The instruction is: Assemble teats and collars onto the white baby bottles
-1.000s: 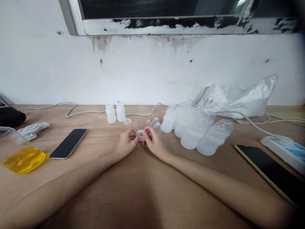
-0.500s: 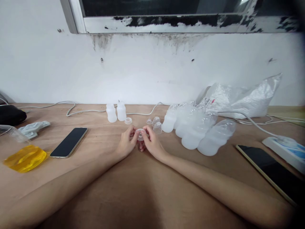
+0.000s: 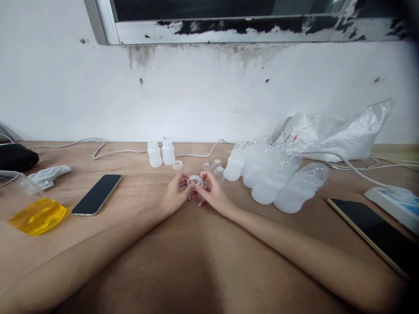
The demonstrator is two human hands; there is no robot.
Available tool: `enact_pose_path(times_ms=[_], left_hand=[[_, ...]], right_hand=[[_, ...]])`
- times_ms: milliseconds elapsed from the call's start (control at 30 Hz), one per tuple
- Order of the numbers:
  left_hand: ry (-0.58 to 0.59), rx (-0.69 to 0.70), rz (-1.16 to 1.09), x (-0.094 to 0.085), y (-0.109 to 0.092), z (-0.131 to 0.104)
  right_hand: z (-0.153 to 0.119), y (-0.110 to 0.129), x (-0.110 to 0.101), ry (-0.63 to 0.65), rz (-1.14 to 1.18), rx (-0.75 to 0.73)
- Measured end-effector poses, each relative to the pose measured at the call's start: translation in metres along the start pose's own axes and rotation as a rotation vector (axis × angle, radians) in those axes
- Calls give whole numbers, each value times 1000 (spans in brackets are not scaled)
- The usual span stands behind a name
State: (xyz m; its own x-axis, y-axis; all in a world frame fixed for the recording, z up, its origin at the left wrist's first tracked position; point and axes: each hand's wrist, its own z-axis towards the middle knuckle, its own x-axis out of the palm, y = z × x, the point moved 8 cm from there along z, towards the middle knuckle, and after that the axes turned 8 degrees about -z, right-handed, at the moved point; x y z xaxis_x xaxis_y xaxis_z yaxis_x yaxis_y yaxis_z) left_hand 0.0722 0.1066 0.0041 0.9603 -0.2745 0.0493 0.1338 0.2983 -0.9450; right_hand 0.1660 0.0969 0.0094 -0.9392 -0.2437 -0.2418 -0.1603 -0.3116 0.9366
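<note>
Between my two hands is a clear bottle collar ring (image 3: 195, 179), tilted so its rim shows. My left hand (image 3: 177, 192) pinches its left side, and my right hand (image 3: 210, 192) grips the right side, with both thumbs at the near edge. Whether a nipple sits inside the ring is too small to tell. Just beyond my left hand lies another collar ring (image 3: 177, 165), with two open white baby bottles (image 3: 154, 154) upright behind it. Close to my right hand are clear dome caps (image 3: 219, 174) and a small bottle nipple (image 3: 206, 165).
Several capped baby bottles (image 3: 263, 192) stand grouped on the right, before a plastic bag (image 3: 347, 135). A phone (image 3: 97, 195) and a pouch of yellow liquid (image 3: 38, 216) lie left. Another dark-screened device (image 3: 369, 231) and a power strip (image 3: 396, 203) are at right. A white cable (image 3: 196, 155) runs along the wall.
The ring has been tipped up in my fingers, so its side wall shows more. My right fingers have shifted along its edge. The whole view has moved slightly.
</note>
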Motion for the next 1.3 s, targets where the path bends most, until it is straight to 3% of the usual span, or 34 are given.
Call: enact_pose_path(times_ms=[300, 633, 800, 1000, 1167, 1300], left_hand=[[-37, 116, 286, -13, -13, -5], [-6, 265, 623, -9, -28, -7], [-16, 275, 643, -9, -26, -7], [-34, 209, 609, -11, -25, -6], [-7, 271, 638, -9, -28, -7], [-76, 302, 630, -16, -26, -4]], right_hand=[[-3, 4, -4, -24, -156, -13], [-6, 11, -2, -35, -311, -95], [-4, 7, -2, -32, -334, -91], [1, -1, -3, -3, -187, -56], [5, -8, -2, 80, 166, 49], [4, -7, 5, 184, 369, 91]])
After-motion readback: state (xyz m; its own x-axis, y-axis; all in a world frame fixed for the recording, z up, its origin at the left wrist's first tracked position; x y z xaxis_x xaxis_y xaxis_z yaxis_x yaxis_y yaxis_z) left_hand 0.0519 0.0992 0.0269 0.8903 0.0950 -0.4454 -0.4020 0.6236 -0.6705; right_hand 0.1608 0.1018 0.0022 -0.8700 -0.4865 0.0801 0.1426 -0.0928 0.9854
